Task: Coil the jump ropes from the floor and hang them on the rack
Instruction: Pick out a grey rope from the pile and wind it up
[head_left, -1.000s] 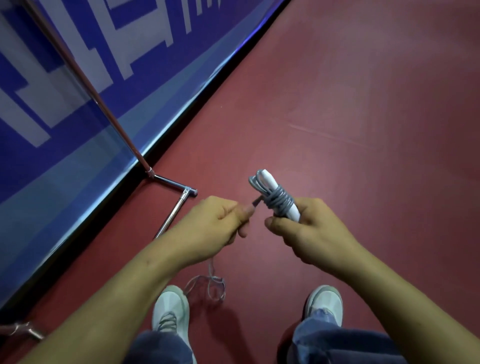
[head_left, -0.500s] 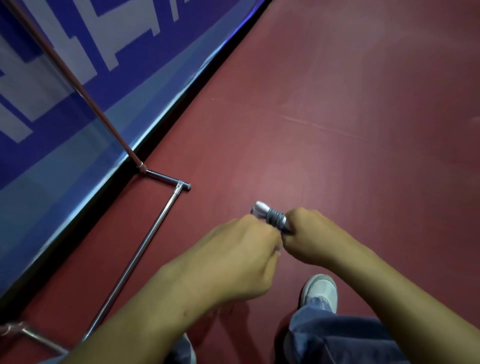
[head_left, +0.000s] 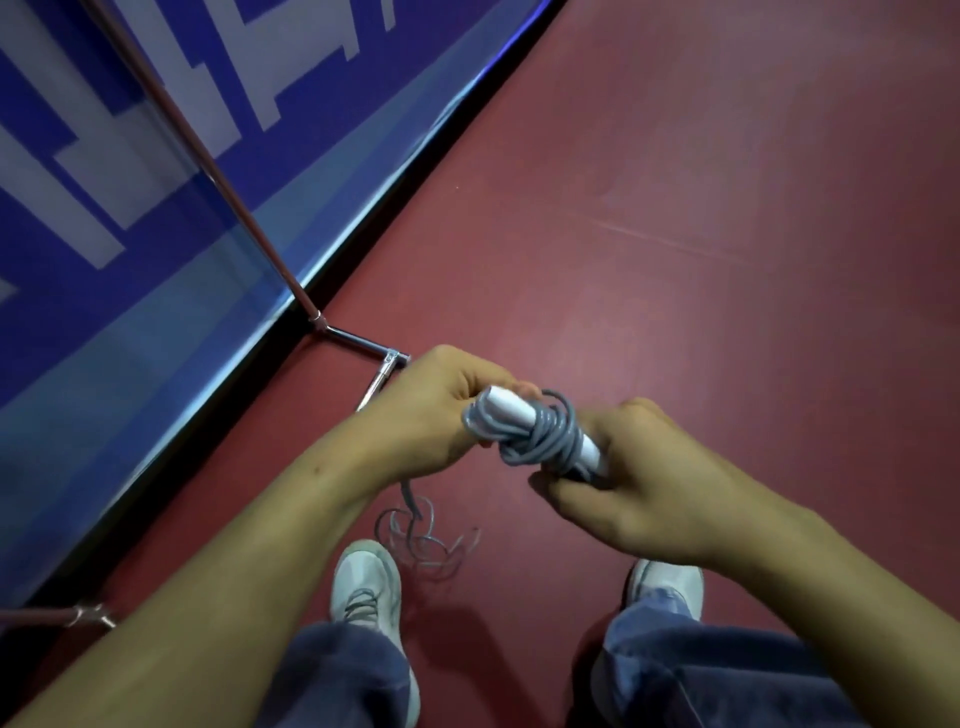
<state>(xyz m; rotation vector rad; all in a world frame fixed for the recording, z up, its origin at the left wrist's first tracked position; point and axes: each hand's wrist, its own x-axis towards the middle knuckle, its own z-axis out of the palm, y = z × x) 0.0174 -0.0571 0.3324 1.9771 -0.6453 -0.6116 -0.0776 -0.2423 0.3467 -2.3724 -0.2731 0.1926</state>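
Two hands are closed on one grey jump rope (head_left: 540, 436), held up just right of the rack (head_left: 358, 340) foot. The white handles (head_left: 511, 408) are clamped at their lower end by the curled fingers of the right hand (head_left: 639, 478), seemingly as a core for winding. The left hand (head_left: 436, 415) is curled round the cord at the upper end, and a loose tail (head_left: 415, 530) lies on the floor near the rack.
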